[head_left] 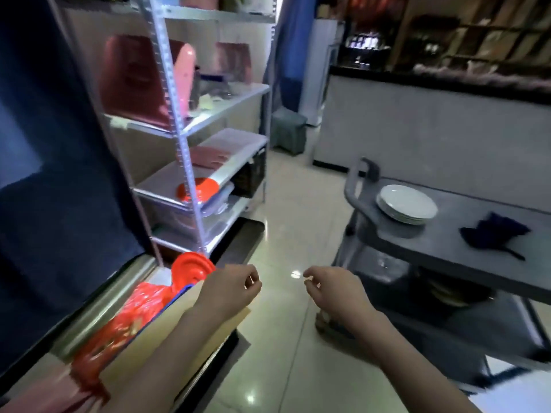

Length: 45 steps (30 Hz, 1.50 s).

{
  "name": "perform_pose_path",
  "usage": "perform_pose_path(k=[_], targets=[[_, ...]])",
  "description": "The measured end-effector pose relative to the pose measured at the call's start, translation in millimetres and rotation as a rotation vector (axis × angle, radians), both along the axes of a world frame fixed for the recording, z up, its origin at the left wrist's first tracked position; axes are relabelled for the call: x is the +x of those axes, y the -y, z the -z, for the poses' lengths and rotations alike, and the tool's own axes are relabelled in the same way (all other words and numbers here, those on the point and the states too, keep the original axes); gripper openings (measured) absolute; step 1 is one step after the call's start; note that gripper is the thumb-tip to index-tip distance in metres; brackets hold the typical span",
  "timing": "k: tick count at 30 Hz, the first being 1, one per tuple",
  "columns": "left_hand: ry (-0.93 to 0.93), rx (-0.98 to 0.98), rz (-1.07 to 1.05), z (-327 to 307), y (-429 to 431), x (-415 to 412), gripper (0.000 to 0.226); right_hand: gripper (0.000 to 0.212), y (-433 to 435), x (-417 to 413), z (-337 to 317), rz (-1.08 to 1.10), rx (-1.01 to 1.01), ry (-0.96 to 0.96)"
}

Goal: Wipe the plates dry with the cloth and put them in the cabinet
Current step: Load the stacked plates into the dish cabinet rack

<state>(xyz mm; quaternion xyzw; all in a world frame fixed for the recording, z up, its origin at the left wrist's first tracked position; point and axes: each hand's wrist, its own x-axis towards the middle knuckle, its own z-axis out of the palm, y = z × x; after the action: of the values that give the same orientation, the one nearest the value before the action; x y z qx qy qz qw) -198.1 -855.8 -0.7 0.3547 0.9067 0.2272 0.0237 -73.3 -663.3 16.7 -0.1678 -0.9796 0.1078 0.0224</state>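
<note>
A stack of white plates (407,204) sits on the top of a grey cart (441,242) at the right. A dark blue cloth (493,234) lies crumpled on the same cart top, to the right of the plates. My left hand (231,289) and my right hand (332,289) hang over the tiled floor in front of me, both empty with loosely curled fingers. They are well short of the cart. More plates show dimly on the cart's lower shelf (450,293).
A white metal shelf rack (190,162) stands at the left with red bags, an orange dish and trays. A low steel cabinet (98,305) at the lower left holds red plastic items and a cardboard sheet. A grey counter (432,138) runs behind the cart.
</note>
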Motion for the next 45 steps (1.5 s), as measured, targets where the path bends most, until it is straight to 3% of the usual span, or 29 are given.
perform_pose_path(k=[12,23,31,35,39,45], targets=[[-0.013,-0.023,0.408,-9,-340,14,0.015,0.025,-268,74,-10,0.402,0.0,-0.032],[0.144,0.071,0.392,38,-558,-62,0.012,0.029,-476,0,22,0.461,0.011,0.039],[0.259,0.053,0.22,86,-631,-113,0.043,0.056,-572,-54,60,0.388,-0.11,0.138],[0.43,-0.042,0.081,102,-647,-125,0.067,0.072,-612,-73,80,0.367,-0.214,0.167],[0.618,-0.041,0.013,117,-657,-129,0.078,0.08,-649,-83,106,0.377,-0.417,0.199],[0.731,0.04,-0.066,128,-666,-124,0.081,0.083,-679,-89,134,0.345,-0.747,0.127]])
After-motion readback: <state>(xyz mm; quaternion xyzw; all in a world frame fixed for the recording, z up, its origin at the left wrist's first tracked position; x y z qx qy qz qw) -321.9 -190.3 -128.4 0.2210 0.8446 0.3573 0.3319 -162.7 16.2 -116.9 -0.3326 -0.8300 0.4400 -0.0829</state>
